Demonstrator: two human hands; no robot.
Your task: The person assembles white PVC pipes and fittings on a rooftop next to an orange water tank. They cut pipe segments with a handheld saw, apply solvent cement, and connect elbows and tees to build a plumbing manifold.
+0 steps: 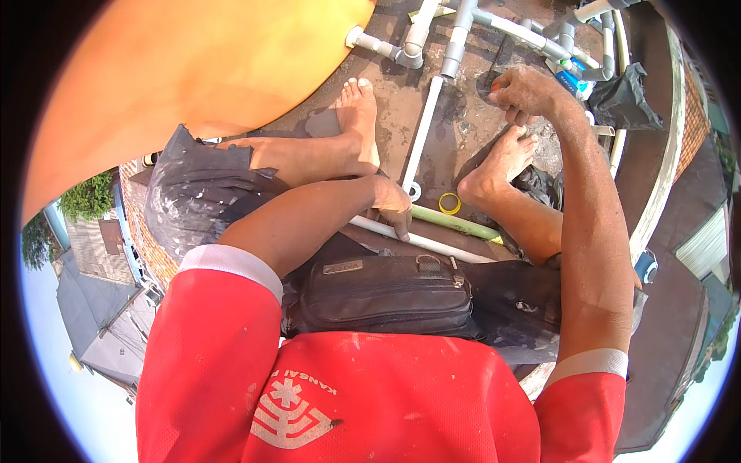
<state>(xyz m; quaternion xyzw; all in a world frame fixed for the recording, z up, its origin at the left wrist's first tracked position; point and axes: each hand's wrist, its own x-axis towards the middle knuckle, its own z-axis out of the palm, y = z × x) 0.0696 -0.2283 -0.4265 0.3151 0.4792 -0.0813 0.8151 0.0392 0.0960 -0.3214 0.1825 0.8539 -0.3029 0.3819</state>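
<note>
My left hand point(392, 204) reaches down in front of my lap, its fingers bent over a thin white pipe point(448, 248) that lies crosswise. A pale green pipe point(455, 221) lies just beyond it. Farther out to the right, above my right foot, is my right hand point(529, 92). Its fingers are curled, and a small orange-red thing point(494, 87) shows at the fingertips; its kind is hidden. Between my feet another white pipe point(424, 131) runs up to a grey pipe fitting point(454, 63). Near its lower end are a small white ring point(415, 190) and a yellow ring point(449, 203).
A large orange rounded tank point(201, 62) fills the upper left, with a pipe joint point(374, 44) at its side. Joined grey and white pipes point(532, 37) cross the top. A black plastic bag point(627, 99) lies right, near the raised edge point(665, 154). A black bag point(382, 297) rests on my lap.
</note>
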